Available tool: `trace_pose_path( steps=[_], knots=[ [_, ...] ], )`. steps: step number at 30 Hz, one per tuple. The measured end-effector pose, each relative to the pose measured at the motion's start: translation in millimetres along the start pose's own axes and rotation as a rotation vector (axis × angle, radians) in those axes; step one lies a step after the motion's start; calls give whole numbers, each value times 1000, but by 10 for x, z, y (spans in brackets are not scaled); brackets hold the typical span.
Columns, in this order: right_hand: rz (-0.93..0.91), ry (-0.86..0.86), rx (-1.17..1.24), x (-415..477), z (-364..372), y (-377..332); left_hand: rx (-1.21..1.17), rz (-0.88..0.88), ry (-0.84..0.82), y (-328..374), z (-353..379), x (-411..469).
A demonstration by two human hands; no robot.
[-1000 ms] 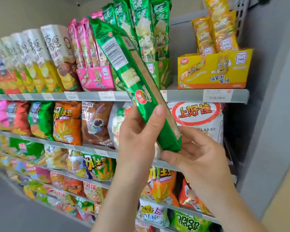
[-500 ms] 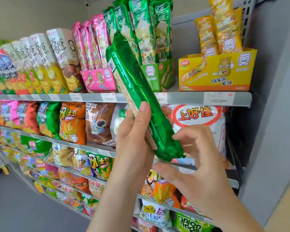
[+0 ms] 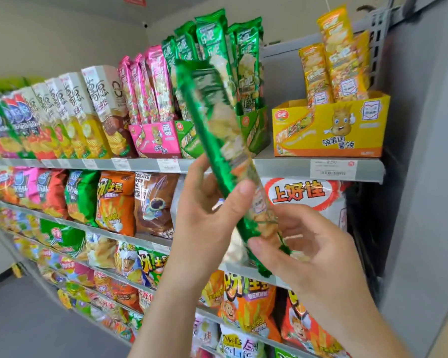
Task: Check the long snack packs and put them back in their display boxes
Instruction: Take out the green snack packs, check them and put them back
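A long green snack pack (image 3: 219,140) is tilted in front of the top shelf, blurred by motion, its printed face toward me. My left hand (image 3: 207,213) grips its lower half, thumb across the front. My right hand (image 3: 303,249) pinches its bottom end. Behind it stands the green display box (image 3: 252,127) with several green packs (image 3: 246,55) upright in it. To the left is a pink display box (image 3: 155,139) with pink packs (image 3: 150,83). To the right is a yellow display box (image 3: 331,130) holding yellow packs (image 3: 334,60).
The grey top shelf edge (image 3: 295,167) carries price labels. Tall chip boxes (image 3: 101,109) line its left part. Lower shelves hold several chip bags, among them a white bag with red lettering (image 3: 303,195). A grey upright panel (image 3: 422,151) closes the right side.
The green pack has been turned in my hands, from its plain foil side to its printed face. My left thumb slid across its front and my right fingers moved to its bottom end.
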State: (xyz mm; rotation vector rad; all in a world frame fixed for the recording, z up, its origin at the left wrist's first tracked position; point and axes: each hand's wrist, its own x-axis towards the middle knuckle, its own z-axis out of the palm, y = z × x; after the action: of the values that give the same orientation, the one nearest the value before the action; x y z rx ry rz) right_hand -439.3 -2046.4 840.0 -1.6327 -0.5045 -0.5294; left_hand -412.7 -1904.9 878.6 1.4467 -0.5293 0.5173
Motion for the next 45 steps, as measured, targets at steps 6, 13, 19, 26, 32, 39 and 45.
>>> trace_pose_path(
  steps=[6, 13, 19, 26, 32, 39, 45],
  knots=[
    [17, -5, -128, 46, 2, 70, -59, -29, 16, -2, 13, 64],
    [152, -200, 291, 45, 88, 155, -62, -67, 90, 23, 76, 245],
    [248, -196, 333, 95, 84, 245, -65, -77, 203, 181, 102, 509],
    [219, -202, 61, 185, -7, 283, -133, -107, 104, 164, 148, 681],
    [-45, -116, -38, 483, -97, 86, -69, -33, -19, 194, 153, 741],
    [-256, -99, 25, 1053, -125, -262, 319, 308, -189, 463, 106, 935],
    [-448, 279, -52, 1718, -288, -702, 963, 669, 85, 668, -161, 1558]
  ],
)
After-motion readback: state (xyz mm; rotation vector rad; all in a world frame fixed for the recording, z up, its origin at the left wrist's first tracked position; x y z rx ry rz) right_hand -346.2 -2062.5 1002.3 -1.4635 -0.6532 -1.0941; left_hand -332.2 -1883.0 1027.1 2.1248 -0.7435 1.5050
